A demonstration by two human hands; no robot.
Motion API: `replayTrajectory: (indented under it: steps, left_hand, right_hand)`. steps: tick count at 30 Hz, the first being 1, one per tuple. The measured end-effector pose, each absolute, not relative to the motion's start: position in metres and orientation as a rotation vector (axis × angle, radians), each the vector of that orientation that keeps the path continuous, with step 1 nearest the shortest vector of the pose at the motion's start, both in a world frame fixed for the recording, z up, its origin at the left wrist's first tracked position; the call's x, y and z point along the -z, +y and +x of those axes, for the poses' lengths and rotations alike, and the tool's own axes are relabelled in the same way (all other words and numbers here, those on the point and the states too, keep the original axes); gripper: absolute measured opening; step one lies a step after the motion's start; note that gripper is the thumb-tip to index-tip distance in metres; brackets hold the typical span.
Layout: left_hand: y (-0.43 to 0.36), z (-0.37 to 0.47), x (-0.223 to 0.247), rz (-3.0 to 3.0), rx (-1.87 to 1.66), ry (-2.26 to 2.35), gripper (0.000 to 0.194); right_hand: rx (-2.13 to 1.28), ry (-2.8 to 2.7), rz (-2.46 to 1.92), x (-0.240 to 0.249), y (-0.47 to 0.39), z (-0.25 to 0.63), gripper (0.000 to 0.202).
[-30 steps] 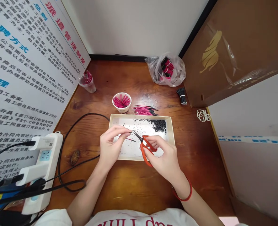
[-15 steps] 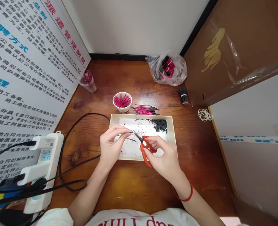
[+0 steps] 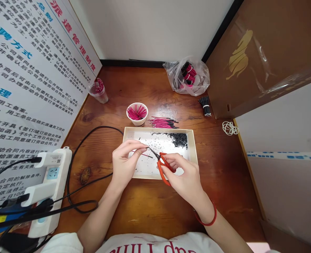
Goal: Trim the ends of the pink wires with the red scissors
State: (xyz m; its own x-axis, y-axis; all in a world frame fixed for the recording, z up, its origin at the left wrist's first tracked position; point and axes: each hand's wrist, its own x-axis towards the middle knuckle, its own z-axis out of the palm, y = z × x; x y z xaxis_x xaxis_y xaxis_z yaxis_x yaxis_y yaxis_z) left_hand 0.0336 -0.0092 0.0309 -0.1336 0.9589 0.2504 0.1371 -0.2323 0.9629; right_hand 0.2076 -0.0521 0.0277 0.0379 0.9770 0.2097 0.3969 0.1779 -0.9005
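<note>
My left hand [image 3: 125,161] pinches a small dark piece between thumb and fingertips, over the left part of a shallow white box [image 3: 193,147]. Wrapped round the orange handles of small scissors [image 3: 163,163] is my right hand [image 3: 183,174], and the blade tips touch or nearly touch that piece. Inside the box a heap of short black pieces [image 3: 180,140] lies at the back right, with tiny scraps scattered over the bottom. A thin dark red wire [image 3: 146,155] with a black end shows between my hands.
Behind the box are a paper cup [image 3: 137,123] of pink wires and a pile of pink-black wires [image 3: 162,122]. Farther out are a clear cup [image 3: 102,96], a plastic bag [image 3: 197,86], a black wire bundle [image 3: 205,106], rubber bands [image 3: 230,128] and a power strip [image 3: 57,189] with cables.
The scissor blades have closed together at the left fingertips, and the orange handles have drawn slightly closer. Both hands stay in nearly the same place.
</note>
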Motion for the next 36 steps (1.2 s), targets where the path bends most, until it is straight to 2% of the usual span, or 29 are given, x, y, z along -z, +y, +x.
replayTrajectory:
  steps: [14, 36]
  left_hand:
    - [-0.009, 0.034, -0.034, 1.392, -1.412, 1.312, 0.018]
    - [-0.009, 0.033, -0.033, 1.385, -1.363, 1.296, 0.015]
  right_hand:
    - [-0.746, -1.619, -1.433, -0.044, -0.049, 0.207, 0.008]
    - [-0.761, -1.629, -1.465, -0.045, -0.049, 0.205, 0.007]
